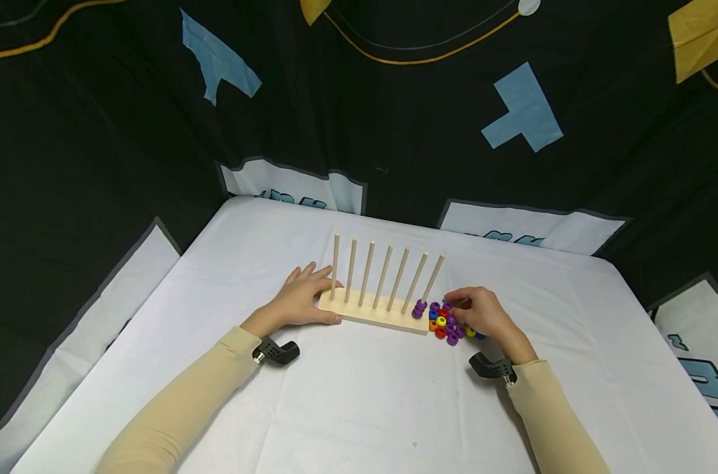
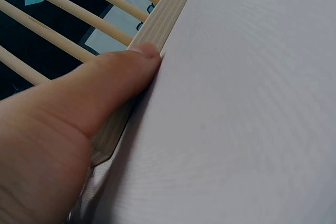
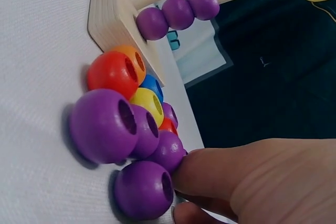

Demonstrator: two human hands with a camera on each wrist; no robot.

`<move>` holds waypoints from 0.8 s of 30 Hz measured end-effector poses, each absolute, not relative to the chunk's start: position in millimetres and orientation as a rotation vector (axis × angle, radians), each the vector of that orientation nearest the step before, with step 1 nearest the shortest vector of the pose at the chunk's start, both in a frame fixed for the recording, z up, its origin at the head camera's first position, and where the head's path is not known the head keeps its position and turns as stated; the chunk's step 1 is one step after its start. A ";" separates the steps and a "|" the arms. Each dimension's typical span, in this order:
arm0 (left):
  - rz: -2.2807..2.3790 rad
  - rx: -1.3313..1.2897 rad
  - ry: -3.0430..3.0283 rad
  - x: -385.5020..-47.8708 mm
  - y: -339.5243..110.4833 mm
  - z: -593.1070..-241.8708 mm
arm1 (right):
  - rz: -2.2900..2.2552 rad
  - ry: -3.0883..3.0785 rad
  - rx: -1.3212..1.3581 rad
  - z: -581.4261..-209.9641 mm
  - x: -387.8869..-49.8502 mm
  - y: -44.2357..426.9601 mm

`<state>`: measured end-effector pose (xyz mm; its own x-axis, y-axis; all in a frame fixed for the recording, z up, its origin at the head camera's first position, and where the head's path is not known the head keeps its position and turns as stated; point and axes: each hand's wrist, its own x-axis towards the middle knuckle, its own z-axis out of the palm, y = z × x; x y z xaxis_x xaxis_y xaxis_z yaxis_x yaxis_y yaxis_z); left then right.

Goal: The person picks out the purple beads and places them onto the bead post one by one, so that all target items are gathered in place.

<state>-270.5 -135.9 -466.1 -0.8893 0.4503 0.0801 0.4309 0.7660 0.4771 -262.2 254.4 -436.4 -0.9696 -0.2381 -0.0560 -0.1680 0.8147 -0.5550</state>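
A pale wooden peg board (image 1: 373,316) with a row of upright pegs stands on the table. My left hand (image 1: 302,297) holds its left end, the thumb (image 2: 118,80) lying along the front edge and the other fingers stretched out behind. On the rightmost peg sit three purple beads (image 3: 178,13). A cluster of loose beads (image 1: 441,322), purple, red, yellow, blue and orange, lies against the board's right end. At the cluster's far right side, my right hand (image 1: 482,312) has its bent fingers among the beads. Its fingertips are hidden in the right wrist view, so a grip is unclear.
A white cloth covers the table (image 1: 359,401). Behind it hangs a black curtain (image 1: 359,118) with blue and yellow shapes. Each wrist wears a black camera mount, on the left (image 1: 278,352) and on the right (image 1: 490,366).
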 end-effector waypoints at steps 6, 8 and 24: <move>0.774 0.725 2.913 -270.9 -136.3 -465.8 | -0.855 2.881 -0.325 -436.8 -262.1 254.4; 0.772 0.723 2.911 -270.6 -136.4 -465.5 | -0.858 2.880 -0.328 -436.7 -262.1 254.5; 0.772 0.740 2.919 -268.8 -137.2 -464.3 | -0.893 2.889 -0.357 -436.8 -261.3 254.5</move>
